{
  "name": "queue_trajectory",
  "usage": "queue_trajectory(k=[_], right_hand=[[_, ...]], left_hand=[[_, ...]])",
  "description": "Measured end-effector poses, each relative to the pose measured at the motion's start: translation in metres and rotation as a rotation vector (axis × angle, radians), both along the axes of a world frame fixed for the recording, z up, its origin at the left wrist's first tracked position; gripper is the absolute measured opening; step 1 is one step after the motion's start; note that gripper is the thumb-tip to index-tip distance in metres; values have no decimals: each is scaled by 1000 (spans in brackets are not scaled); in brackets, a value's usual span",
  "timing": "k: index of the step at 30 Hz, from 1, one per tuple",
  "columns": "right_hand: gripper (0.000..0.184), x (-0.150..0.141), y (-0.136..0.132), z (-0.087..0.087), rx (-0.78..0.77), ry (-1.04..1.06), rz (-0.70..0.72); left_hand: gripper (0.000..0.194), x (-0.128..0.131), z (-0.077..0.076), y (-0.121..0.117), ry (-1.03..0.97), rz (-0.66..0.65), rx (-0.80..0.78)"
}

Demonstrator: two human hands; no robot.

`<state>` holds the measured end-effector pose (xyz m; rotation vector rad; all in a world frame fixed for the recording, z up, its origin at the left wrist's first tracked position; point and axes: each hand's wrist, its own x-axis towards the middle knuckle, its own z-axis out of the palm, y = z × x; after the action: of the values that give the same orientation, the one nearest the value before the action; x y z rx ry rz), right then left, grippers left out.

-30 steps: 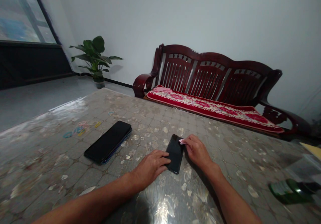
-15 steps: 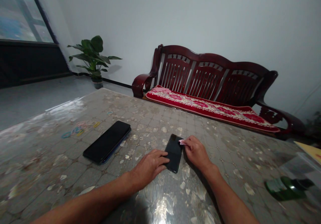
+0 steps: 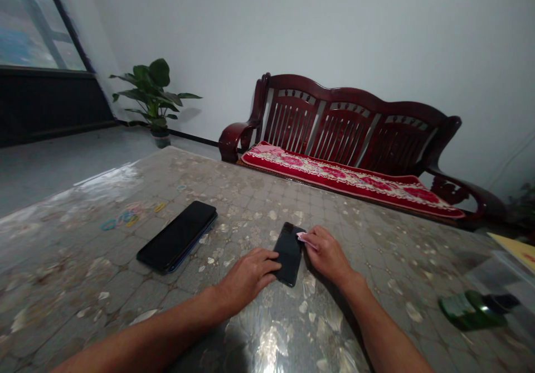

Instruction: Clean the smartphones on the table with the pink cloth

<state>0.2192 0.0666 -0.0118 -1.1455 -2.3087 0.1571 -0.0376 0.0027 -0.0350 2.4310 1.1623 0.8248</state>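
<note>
A dark smartphone (image 3: 288,256) lies flat on the table, its camera block at the far end. My left hand (image 3: 249,275) rests against its left side, fingers stretched out with the tips on the edge. At the phone's upper right, my right hand (image 3: 328,253) is closed in a pinch on a small pink piece of thin material (image 3: 301,237); whether it is cloth or paper I cannot tell. The pink tip touches or hovers just over the phone's surface. Farther left lies a stack of black phones (image 3: 178,236), screen up on top, with a bluish edge below.
Several coloured rubber bands (image 3: 127,217) lie at the table's left. A green bottle (image 3: 474,309) with a black top lies at the right by a clear plastic container (image 3: 497,275) and a yellow item (image 3: 514,250). Beyond the table stand a wooden bench (image 3: 343,125) and a potted plant (image 3: 156,100).
The whole view has shifted slightly. Both hands stay at the phone, and the pink piece has barely moved against it.
</note>
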Motion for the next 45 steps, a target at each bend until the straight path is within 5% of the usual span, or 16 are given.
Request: queue_trajectory(k=[5,11,17,23,30,36,42,45], right_hand=[[33,-3,-4,3,1,-7,141],[32,-5,1,-1,54,-22,16],[32,-9,-4,1,36,-46,192],[34,-13,4,0,100,-33,49],[35,-18,0,-3,76,-55,214],[35,-22,8,-5,92,-25,82],[37,-28,-1,-1,63,-57,213],[38,-29,1,-1,93,-50,147]], left_hand=[[29,0,1,0,-10,2,6],[30,1,1,-1,0,15,6],[31,6,1,-1,21,39,-8],[30,9,1,-1,34,52,-7],[28,8,1,-3,53,37,30],[27,6,0,-3,46,20,45],[26,3,0,-2,51,18,79],[24,0,1,-3,59,24,101]])
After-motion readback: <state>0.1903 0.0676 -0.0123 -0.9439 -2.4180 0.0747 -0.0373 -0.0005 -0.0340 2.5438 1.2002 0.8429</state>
